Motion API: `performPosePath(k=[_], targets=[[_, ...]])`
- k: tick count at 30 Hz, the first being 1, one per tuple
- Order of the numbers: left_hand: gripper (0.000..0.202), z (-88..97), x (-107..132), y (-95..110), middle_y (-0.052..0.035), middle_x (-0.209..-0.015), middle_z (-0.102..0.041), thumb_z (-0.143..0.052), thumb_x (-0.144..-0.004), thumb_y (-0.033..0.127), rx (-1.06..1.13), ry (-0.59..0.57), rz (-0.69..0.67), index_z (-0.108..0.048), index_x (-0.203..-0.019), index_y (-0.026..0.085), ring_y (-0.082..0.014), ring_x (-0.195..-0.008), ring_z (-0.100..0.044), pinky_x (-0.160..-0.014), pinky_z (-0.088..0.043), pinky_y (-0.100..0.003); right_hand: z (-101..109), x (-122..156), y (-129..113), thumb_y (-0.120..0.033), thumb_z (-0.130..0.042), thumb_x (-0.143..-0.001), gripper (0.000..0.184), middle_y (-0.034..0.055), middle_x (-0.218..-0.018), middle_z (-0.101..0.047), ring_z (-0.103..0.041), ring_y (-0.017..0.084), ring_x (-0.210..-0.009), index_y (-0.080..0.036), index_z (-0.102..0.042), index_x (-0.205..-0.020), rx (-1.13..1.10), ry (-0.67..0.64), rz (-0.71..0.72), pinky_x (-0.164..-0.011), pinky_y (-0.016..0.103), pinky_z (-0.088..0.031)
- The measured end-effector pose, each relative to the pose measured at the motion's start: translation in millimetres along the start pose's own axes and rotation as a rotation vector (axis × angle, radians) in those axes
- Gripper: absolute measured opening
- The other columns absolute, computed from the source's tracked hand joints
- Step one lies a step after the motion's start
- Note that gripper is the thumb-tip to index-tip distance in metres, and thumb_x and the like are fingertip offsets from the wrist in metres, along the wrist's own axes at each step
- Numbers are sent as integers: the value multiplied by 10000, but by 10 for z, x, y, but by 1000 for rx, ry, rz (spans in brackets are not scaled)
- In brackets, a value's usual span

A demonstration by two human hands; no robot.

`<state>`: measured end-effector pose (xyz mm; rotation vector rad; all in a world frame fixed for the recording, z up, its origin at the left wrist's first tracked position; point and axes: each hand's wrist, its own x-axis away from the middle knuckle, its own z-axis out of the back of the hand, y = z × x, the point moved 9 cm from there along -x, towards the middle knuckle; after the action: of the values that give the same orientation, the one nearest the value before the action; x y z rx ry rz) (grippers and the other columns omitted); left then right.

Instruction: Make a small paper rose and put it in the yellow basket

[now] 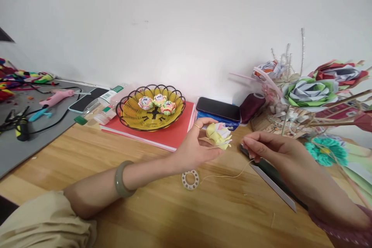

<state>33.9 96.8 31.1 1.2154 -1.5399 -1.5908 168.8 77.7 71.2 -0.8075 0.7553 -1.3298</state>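
Note:
My left hand (188,149) holds a yellow and white paper flower (218,135) between thumb and fingers, above the wooden table. Its petals face up and to the right. To the right of the flower, my right hand (279,153) is closed in a pinch, fingertips pressed together, on a thin pale thread (229,176). That thread runs down in a loose curve to a white spool ring (183,180) with holes round it, lying flat on the table below my left hand. Whether the thread also reaches the flower, I cannot tell.
Behind my left hand, a yellow woven basket (133,118) holds several small paper flowers (159,100) on red paper (162,138). A phone (217,107) rests on a blue pack. Larger paper flowers (310,92) stand right. A pink glue gun (59,97) lies on a grey mat (58,124).

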Motion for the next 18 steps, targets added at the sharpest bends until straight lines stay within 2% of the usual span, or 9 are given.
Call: performPosePath(k=[3, 5, 8, 10, 12, 15, 18], targets=[[464, 57, 33, 147, -57, -1078, -493, -646, -685, 175, -171, 58, -216, -369, -1054, 224, -165, -975, -515, -812, -456, -290, -177, 31, 71, -516, -558, -751, 374, 5, -530, -544, -485, 123, -502, -180, -611, -596, -87, -133, -56, -463, 236, -391], [456, 40, 84, 239, -64, -1099, -452, -640, -683, 155, -284, 51, -401, -367, -1040, 234, -185, -1027, -487, -830, -449, -312, -281, 59, 85, -512, -553, -757, 372, -3, -522, -529, -466, 113, -491, -180, -597, -595, -150, -182, -88, -460, 230, -383], [480, -10, 173, 295, -65, -1120, -408, -630, -666, 111, -384, 22, -603, -363, -1038, 256, -208, -1077, -450, -862, -437, -353, -347, 82, 45, -490, -600, -719, 341, -28, -500, -484, -427, 97, -473, -188, -567, -564, -189, -177, -89, -457, 222, -366], [549, -28, 211, 312, -64, -1117, -385, -638, -635, 94, -372, 12, -654, -352, -1069, 269, -218, -1077, -435, -839, -446, -356, -334, 80, 12, -470, -630, -690, 301, -32, -523, -493, -421, 94, -474, -191, -581, -589, -180, -142, -66, -448, 221, -359], [647, -43, 179, 275, -75, -1174, -339, -632, -610, 70, -303, -19, -557, -326, -1140, 280, -222, -1075, -433, -802, -453, -341, -298, 70, -21, -442, -637, -690, 257, -26, -562, -528, -441, 100, -487, -194, -598, -634, -136, -106, -17, -444, 225, -362], [740, -111, 79, 87, -95, -1308, -277, -613, -621, 71, -36, -121, -196, -268, -1239, 287, -202, -1064, -462, -847, -422, -346, -206, 56, -94, -375, -602, -742, 186, -7, -615, -583, -498, 121, -534, -199, -608, -683, 1, -18, 116, -467, 238, -385], [692, -168, 43, -61, -99, -1242, -413, -647, -639, 148, 298, -138, 79, -299, -1229, 246, -187, -1001, -493, -802, -415, -322, -146, 81, -199, -293, -569, -786, 119, 11, -705, -631, -545, 131, -596, -204, -622, -728, 180, 76, 286, -512, 249, -418]])
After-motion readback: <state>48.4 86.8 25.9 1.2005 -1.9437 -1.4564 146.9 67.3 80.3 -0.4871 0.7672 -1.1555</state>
